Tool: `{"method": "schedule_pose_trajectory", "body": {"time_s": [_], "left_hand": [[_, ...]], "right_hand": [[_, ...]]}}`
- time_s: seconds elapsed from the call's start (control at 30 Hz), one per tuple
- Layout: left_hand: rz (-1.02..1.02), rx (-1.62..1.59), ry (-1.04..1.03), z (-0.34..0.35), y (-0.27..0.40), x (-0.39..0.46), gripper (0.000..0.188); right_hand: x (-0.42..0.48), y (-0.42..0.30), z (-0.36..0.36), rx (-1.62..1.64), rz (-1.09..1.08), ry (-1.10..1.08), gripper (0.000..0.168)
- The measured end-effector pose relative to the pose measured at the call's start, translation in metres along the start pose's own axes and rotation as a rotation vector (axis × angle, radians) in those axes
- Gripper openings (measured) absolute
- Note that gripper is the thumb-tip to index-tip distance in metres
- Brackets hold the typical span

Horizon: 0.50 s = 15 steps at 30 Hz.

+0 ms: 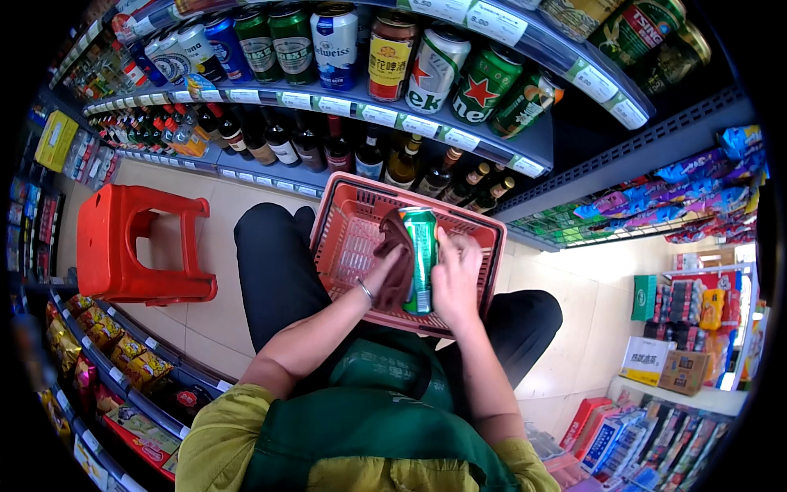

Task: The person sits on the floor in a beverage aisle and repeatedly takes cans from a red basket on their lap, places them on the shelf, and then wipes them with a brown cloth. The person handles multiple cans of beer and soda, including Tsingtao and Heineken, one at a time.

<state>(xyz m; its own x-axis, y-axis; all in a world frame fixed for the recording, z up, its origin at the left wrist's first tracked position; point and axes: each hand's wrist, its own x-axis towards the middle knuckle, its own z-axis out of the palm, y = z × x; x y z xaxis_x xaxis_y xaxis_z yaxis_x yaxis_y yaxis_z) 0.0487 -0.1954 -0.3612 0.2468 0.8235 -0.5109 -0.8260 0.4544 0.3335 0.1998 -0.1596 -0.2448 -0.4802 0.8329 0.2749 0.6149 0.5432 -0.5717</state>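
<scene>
Over a red plastic shopping basket [350, 237], my right hand [458, 273] grips a tall green drink can [422, 261] along its right side. My left hand [387, 270] holds a dark brown cloth [396, 258] against the can's left side; part of its fingers is hidden by the cloth. The can stands roughly upright in the picture, its rim towards the shelf. The basket rests between my bent knees, and its slotted floor shows to the left of the cloth.
A shelf ahead carries several beer cans [335, 46], with wine bottles [283, 144] on the level below. A red plastic stool [144, 246] stands at left. Snack bags [147, 369] fill the lower-left shelf. More packets [664, 190] hang at right, and cardboard boxes [684, 372] sit beyond.
</scene>
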Motion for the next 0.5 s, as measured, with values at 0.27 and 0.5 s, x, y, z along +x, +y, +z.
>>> {"method": "schedule_pose_trajectory", "body": {"time_s": [0.27, 0.5], "left_hand": [[0.039, 0.302, -0.108, 0.035, -0.001, -0.001, 0.04], [0.407, 0.949, 0.003, 0.055, -0.028, -0.029, 0.06]], "right_hand": [[0.029, 0.016, 0.02, 0.826, 0.522, 0.108, 0.057], [0.02, 0.025, 0.02, 0.797, 0.551, 0.371, 0.06]]}}
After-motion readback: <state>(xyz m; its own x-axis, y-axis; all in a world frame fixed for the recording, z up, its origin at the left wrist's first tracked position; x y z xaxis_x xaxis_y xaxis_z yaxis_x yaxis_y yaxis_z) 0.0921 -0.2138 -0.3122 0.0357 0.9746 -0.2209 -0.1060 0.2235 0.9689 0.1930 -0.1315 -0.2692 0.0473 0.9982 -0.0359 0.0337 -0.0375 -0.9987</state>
